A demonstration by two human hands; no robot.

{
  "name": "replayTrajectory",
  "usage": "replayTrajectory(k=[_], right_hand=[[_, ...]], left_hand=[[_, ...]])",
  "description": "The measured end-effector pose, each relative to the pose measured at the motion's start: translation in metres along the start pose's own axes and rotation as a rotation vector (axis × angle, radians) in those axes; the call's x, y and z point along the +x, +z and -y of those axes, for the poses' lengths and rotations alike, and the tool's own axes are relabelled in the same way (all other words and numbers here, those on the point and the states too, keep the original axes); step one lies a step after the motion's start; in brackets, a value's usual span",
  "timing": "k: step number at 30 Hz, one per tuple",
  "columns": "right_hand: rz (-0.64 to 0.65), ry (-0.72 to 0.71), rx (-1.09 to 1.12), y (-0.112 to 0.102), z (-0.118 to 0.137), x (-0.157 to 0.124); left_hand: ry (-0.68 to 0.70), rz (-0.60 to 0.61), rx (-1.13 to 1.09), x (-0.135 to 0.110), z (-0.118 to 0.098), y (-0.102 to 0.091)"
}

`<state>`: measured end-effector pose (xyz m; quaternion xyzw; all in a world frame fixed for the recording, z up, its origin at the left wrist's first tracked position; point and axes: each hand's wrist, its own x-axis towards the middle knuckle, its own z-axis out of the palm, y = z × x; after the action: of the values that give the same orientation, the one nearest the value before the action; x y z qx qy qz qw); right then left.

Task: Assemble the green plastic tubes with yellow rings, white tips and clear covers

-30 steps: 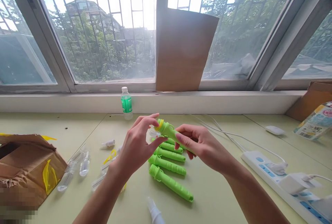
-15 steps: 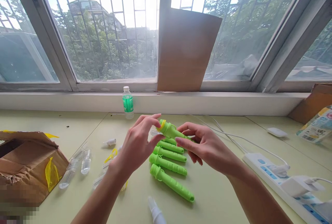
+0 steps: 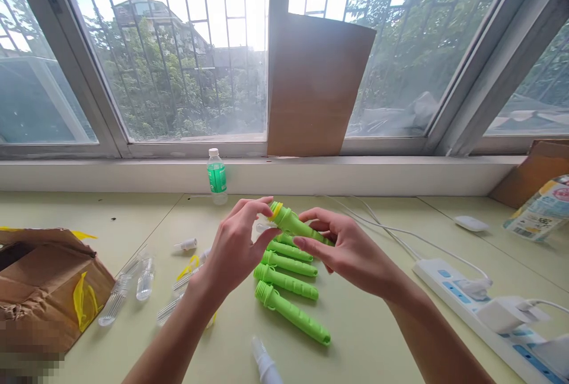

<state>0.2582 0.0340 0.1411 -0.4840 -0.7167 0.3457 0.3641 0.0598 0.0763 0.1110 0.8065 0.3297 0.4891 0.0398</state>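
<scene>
The right hand [image 3: 351,250] grips a green handle [image 3: 296,225] by its shaft, fingers curled round it, and holds it tilted above the table [image 3: 382,325] with the wide end up and to the left. That end carries a yellow ring [image 3: 275,211]. The left hand [image 3: 235,248] meets it there: thumb and forefinger are pinched at the ring's edge, the other fingers loosely bent (whether they press the ring or merely touch it is hard to tell, since the fingertips cover the spot).

Directly below the hands lie three more green handles [image 3: 288,308] side by side on the table, threaded ends to the left, and a fourth seems to sit half hidden behind the right hand's fingers. To the left of them are clear tubes [image 3: 144,277] scattered in a loose group, with a yellow loop [image 3: 189,266] among them and a small white cap [image 3: 186,245] a little further back. A white nozzle [image 3: 265,366] lies at the bottom edge, near the left forearm.

A torn cardboard box [image 3: 42,289] sits at the far left with a yellow strip hanging from it. A small bottle [image 3: 216,176] with a green label stands against the sill. On the right, a power strip [image 3: 489,313] with plugs in it runs along the table, its white cable [image 3: 391,231] trailing back towards the hands.
</scene>
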Motion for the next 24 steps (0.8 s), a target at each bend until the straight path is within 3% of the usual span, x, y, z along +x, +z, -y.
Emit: replayTrajectory(k=[4,9,17,24], right_hand=[[-0.027,0.011,0.029,-0.0004,-0.0018,-0.0008],[0.027,0.06,0.111,-0.0029,-0.0015,-0.0006],[0.074,-0.022,0.061,-0.0013,0.0003,0.0],[0.015,0.034,0.034,0.001,-0.0057,0.0029]], left_hand=[[0.006,-0.013,-0.009,0.0,-0.0012,-0.0003],[0.026,-0.033,-0.029,0.0006,-0.0039,-0.0028],[0.053,-0.033,-0.012,0.0009,-0.0035,-0.0062],[0.038,0.004,-0.062,-0.0003,-0.0075,-0.004]])
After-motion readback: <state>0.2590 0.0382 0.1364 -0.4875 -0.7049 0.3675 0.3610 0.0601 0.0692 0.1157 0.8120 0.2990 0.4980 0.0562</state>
